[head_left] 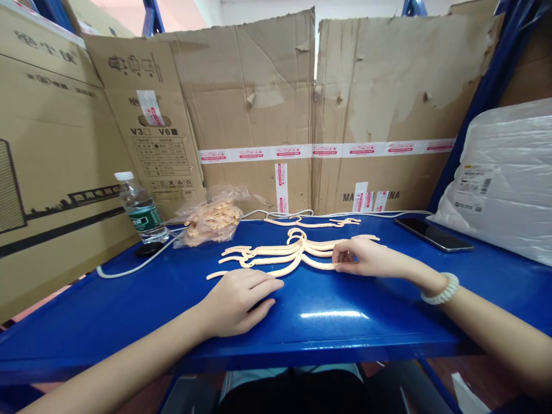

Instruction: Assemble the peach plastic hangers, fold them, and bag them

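Several thin cream plastic hangers point(284, 253) lie overlapped in a small pile on the blue shelf top point(336, 322). My right hand point(366, 257), with a white bead bracelet on the wrist, pinches the right arm of one hanger in the pile. My left hand point(241, 299) rests on the blue surface just in front of the pile's left ends, fingers loosely curled and stretched forward, holding nothing. One more hanger point(313, 221) lies apart, farther back.
A clear bag of small cream parts point(213, 218) lies at the back left beside a water bottle point(142, 208). A white cable point(138, 263) runs along the back. A phone point(433, 234) and a white plastic package point(504, 178) sit right. Cardboard boxes point(259, 109) wall the back.
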Demonstrator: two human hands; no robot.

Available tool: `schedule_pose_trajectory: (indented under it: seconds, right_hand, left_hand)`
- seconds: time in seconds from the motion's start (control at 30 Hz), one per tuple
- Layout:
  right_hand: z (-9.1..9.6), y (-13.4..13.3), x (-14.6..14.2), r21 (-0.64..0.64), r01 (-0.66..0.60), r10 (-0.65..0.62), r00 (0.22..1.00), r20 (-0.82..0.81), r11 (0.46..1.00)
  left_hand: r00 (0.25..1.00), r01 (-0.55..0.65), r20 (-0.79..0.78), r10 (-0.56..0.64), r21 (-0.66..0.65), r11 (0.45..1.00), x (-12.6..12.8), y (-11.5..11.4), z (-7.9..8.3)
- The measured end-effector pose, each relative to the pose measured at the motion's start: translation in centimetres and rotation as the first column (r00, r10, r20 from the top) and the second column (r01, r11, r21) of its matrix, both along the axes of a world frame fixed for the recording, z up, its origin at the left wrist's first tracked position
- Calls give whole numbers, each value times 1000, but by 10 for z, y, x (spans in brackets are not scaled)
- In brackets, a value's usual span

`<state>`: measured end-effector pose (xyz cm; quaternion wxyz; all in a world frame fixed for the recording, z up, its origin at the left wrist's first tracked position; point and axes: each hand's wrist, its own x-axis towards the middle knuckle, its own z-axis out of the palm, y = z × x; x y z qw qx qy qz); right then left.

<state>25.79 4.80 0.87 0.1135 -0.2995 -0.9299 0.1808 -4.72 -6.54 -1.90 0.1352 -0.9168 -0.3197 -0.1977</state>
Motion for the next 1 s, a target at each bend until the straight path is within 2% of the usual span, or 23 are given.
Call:
schedule_pose_trajectory:
  seconds: [0.2,0.4,1.0]
  right_hand:
    - [1,2,0,228,59,-76,995,67,972]
    - [2,2,1,228,129,-155,983,100,965]
    - [-3,5,2,296,131,-169,980,107,946]
  left_hand:
    - [997,-79,-13,78,-103,991,0,-1,2]
    - [987,-158,-51,151,-193,968,0,0,4]
    - [990,-143,-25,142,-42,989,0,-2,3]
